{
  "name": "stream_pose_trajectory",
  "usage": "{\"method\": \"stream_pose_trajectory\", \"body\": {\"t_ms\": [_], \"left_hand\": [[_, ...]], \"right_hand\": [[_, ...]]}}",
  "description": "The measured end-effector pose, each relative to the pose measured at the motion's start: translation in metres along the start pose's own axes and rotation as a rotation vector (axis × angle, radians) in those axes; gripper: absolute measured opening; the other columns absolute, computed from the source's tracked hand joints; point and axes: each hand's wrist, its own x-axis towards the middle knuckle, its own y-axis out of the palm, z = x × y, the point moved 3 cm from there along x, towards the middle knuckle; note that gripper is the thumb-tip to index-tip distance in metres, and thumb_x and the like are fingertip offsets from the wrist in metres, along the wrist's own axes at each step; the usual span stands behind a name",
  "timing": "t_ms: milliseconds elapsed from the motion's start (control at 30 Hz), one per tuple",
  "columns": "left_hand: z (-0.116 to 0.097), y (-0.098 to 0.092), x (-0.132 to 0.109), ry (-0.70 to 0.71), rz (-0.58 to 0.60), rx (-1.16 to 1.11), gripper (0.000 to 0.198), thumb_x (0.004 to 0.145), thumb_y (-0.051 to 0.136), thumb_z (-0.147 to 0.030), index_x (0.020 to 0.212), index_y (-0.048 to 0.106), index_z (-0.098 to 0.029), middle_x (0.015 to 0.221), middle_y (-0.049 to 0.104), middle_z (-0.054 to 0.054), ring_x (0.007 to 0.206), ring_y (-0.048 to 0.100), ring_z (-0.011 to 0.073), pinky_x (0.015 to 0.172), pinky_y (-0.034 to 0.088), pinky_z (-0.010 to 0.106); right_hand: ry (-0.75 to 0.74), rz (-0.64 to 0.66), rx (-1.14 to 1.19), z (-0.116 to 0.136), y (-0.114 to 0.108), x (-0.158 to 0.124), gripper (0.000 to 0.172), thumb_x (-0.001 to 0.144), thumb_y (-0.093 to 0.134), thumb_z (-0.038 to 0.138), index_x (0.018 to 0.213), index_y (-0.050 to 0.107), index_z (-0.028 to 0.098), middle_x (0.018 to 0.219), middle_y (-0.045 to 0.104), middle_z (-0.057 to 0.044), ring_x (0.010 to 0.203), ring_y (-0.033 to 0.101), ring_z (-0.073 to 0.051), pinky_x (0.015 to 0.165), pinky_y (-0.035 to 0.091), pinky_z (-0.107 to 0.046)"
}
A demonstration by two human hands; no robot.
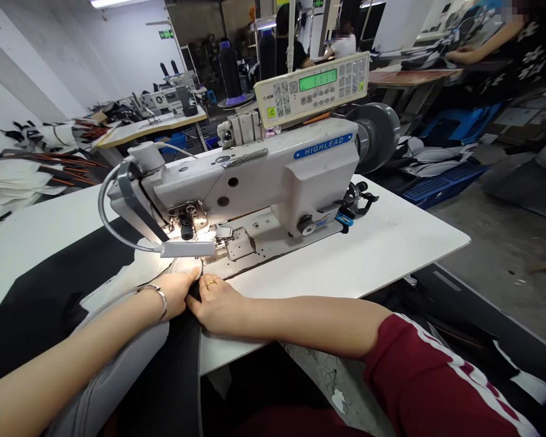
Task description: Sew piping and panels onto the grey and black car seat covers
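Observation:
Under the lit needle area of the grey sewing machine (pixel 246 176) lies a pale fabric piece (pixel 186 265) with a dark edge. My left hand (pixel 178 291), with a bangle at the wrist, is closed on this fabric, its thumb pressed on top just in front of the needle area. Beside it, my right hand (pixel 221 305) pinches the fabric's near edge, a ring on one finger. The two hands nearly touch, and some fingertips are hidden. A stitched grey part of the fabric (pixel 113 370) trails below my left forearm over black material (pixel 73 267).
A small lamp (pixel 188 249) on a bent neck hangs close above the hands. The control panel (pixel 313 87) stands on the machine, with a handwheel (pixel 380 136) at right. Thread cones (pixel 230 70) rise behind. Another person's arm (pixel 491 45) is at far right.

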Motion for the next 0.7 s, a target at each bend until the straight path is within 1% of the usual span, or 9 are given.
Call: {"method": "stream_pose_trajectory", "body": {"t_ms": [67, 133, 267, 333, 400, 500, 567, 633, 700], "left_hand": [[-0.001, -0.002, -0.002, 0.002, -0.011, 0.004, 0.098, 0.064, 0.057, -0.010, 0.155, 0.021, -0.018, 0.123, 0.064, 0.017, 0.112, 0.062, 0.0355, 0.093, 0.048, 0.043], [-0.005, -0.005, -0.005, -0.019, -0.013, 0.028, 0.096, 0.065, 0.056, -0.009, 0.155, 0.021, -0.018, 0.126, 0.062, 0.018, 0.112, 0.062, 0.0361, 0.093, 0.048, 0.044], [-0.016, -0.011, -0.014, -0.042, 0.013, 0.105, 0.086, 0.074, 0.048, -0.007, 0.155, 0.018, -0.014, 0.127, 0.059, 0.021, 0.109, 0.063, 0.0355, 0.090, 0.050, 0.046], [-0.019, -0.013, -0.016, -0.033, -0.002, 0.128, 0.081, 0.077, 0.043, -0.005, 0.154, 0.019, -0.011, 0.128, 0.058, 0.022, 0.105, 0.065, 0.0347, 0.087, 0.051, 0.047], [-0.019, -0.013, -0.015, -0.019, -0.042, 0.128, 0.077, 0.078, 0.042, -0.005, 0.153, 0.024, -0.012, 0.128, 0.056, 0.021, 0.102, 0.066, 0.0330, 0.086, 0.052, 0.045], [-0.014, -0.011, -0.007, 0.019, -0.126, 0.078, 0.067, 0.077, 0.046, -0.007, 0.144, 0.041, -0.014, 0.125, 0.056, 0.018, 0.098, 0.066, 0.0291, 0.086, 0.052, 0.040], [-0.009, -0.010, -0.001, 0.047, -0.175, 0.041, 0.060, 0.076, 0.049, -0.008, 0.136, 0.050, -0.015, 0.122, 0.058, 0.016, 0.099, 0.066, 0.0274, 0.088, 0.051, 0.037], [-0.006, -0.009, 0.005, 0.069, -0.210, 0.035, 0.059, 0.075, 0.051, -0.007, 0.134, 0.052, -0.015, 0.123, 0.058, 0.016, 0.104, 0.064, 0.0272, 0.092, 0.050, 0.035], [-0.004, -0.008, 0.008, 0.100, -0.234, 0.040, 0.061, 0.075, 0.050, -0.007, 0.135, 0.051, -0.013, 0.125, 0.058, 0.017, 0.111, 0.062, 0.0283, 0.097, 0.048, 0.034]], "right_hand": [[0.010, -0.003, -0.011, -0.001, 0.000, 0.000, 0.039, 0.088, 0.047, 0.018, 0.124, 0.056, 0.004, 0.109, 0.062, -0.029, 0.098, 0.059, -0.031, 0.087, 0.042, -0.048], [0.010, -0.023, -0.029, 0.000, -0.001, 0.000, 0.038, 0.090, 0.044, 0.017, 0.122, 0.056, 0.002, 0.109, 0.062, -0.030, 0.098, 0.059, -0.031, 0.086, 0.043, -0.047], [-0.106, -0.061, -0.042, 0.007, -0.003, 0.000, 0.033, 0.091, 0.036, 0.012, 0.106, 0.063, -0.001, 0.099, 0.065, -0.027, 0.088, 0.061, -0.028, 0.081, 0.046, -0.042], [-0.116, -0.051, -0.028, 0.008, -0.004, 0.002, 0.032, 0.090, 0.037, 0.011, 0.103, 0.064, -0.001, 0.098, 0.065, -0.026, 0.087, 0.061, -0.027, 0.081, 0.046, -0.041], [-0.081, -0.045, -0.008, 0.006, -0.004, 0.003, 0.031, 0.090, 0.039, 0.012, 0.104, 0.063, -0.001, 0.101, 0.065, -0.026, 0.089, 0.061, -0.027, 0.084, 0.047, -0.040], [-0.051, -0.057, 0.014, 0.003, -0.002, 0.006, 0.030, 0.091, 0.041, 0.013, 0.107, 0.062, -0.002, 0.105, 0.064, -0.028, 0.094, 0.061, -0.026, 0.090, 0.046, -0.041], [-0.038, -0.068, 0.016, 0.001, 0.001, 0.007, 0.031, 0.091, 0.040, 0.012, 0.110, 0.061, -0.003, 0.107, 0.063, -0.028, 0.097, 0.061, -0.027, 0.092, 0.046, -0.042], [-0.030, -0.082, 0.010, -0.002, 0.004, 0.008, 0.032, 0.091, 0.040, 0.012, 0.111, 0.060, -0.003, 0.108, 0.063, -0.028, 0.099, 0.060, -0.027, 0.091, 0.046, -0.042], [-0.028, -0.103, -0.007, -0.003, 0.006, 0.009, 0.033, 0.091, 0.040, 0.012, 0.112, 0.060, -0.003, 0.109, 0.063, -0.028, 0.099, 0.060, -0.027, 0.091, 0.047, -0.042]]}}
